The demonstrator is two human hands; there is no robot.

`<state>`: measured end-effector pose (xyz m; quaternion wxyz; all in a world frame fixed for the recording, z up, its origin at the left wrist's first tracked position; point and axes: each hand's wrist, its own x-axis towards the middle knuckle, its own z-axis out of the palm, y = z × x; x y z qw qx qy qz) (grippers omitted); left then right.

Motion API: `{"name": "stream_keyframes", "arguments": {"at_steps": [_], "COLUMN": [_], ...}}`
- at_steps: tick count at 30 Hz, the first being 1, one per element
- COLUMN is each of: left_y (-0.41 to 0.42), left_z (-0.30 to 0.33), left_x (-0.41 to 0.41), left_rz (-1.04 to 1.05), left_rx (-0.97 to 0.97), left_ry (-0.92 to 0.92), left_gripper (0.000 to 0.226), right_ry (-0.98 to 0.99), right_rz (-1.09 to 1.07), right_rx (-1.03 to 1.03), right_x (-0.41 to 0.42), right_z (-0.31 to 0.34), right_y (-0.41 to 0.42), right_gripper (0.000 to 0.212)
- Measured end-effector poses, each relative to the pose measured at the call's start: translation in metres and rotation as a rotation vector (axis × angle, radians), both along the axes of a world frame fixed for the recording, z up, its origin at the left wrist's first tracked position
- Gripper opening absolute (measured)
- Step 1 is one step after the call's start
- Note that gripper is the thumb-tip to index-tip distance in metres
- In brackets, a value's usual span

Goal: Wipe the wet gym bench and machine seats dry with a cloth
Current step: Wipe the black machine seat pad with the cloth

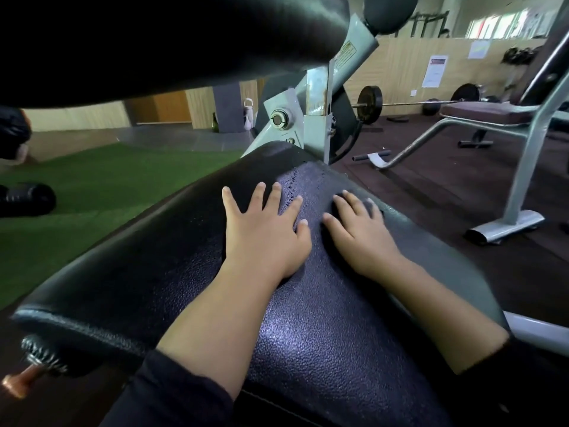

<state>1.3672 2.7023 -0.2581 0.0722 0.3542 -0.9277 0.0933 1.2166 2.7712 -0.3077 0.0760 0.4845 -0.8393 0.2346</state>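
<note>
A black textured machine seat pad [308, 303] fills the middle of the head view, running from the near left up to the grey frame. Small water drops bead on its far end [295, 180]. My left hand [264, 229] lies flat on the pad with fingers spread. Just to its right, my right hand [360, 232] also rests flat, fingers straight. Neither hand holds anything. No cloth is in view.
A black padded roller [154, 35] hangs overhead at the top left. The grey steel frame [317, 100] rises behind the seat. Another bench [480, 114] with grey legs stands at the right, a barbell [369, 104] behind it. Green turf [107, 180] lies to the left.
</note>
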Motion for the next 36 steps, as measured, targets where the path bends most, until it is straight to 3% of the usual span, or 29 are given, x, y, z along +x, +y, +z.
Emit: {"name": "stream_keyframes", "arguments": {"at_steps": [4, 8, 11, 14, 18, 20, 23, 27, 30, 33, 36], "left_y": [0.001, 0.001, 0.001, 0.001, 0.001, 0.001, 0.001, 0.001, 0.000, 0.001, 0.001], "left_z": [0.001, 0.000, 0.001, 0.002, 0.003, 0.003, 0.002, 0.002, 0.002, 0.004, 0.006], "left_x": [0.001, 0.003, 0.001, 0.000, -0.001, -0.001, 0.000, 0.000, 0.001, 0.001, 0.003], "left_rz": [-0.002, -0.006, -0.009, -0.003, 0.001, 0.004, 0.000, -0.005, -0.003, -0.007, -0.020], "left_rx": [0.003, 0.007, 0.018, 0.021, 0.019, 0.014, 0.018, 0.030, 0.033, 0.042, 0.061], "left_ry": [0.002, 0.001, -0.007, -0.012, -0.016, -0.013, 0.000, -0.008, -0.010, -0.004, 0.035], "left_gripper": [0.054, 0.055, 0.055, 0.055, 0.055, 0.055, 0.055, 0.055, 0.055, 0.055, 0.054], "right_ry": [0.014, -0.016, -0.039, -0.003, 0.002, 0.080, 0.055, -0.170, -0.168, -0.186, -0.204], "right_rz": [0.040, -0.043, -0.134, -0.087, -0.029, 0.019, 0.040, -0.147, -0.205, -0.169, 0.031], "right_rx": [0.012, 0.014, 0.053, 0.084, 0.113, 0.138, 0.030, -0.026, -0.022, -0.129, -0.234], "right_x": [-0.035, -0.074, -0.069, -0.039, -0.016, -0.022, -0.048, -0.082, -0.085, -0.070, -0.037], "right_z": [0.021, 0.014, -0.001, -0.014, -0.004, 0.009, 0.021, 0.016, 0.006, 0.005, 0.016], "right_y": [-0.047, -0.026, 0.016, 0.032, -0.007, -0.030, -0.045, -0.018, 0.012, 0.021, 0.012], "right_gripper": [0.051, 0.045, 0.045, 0.048, 0.076, 0.059, 0.036, 0.041, 0.043, 0.042, 0.045]}}
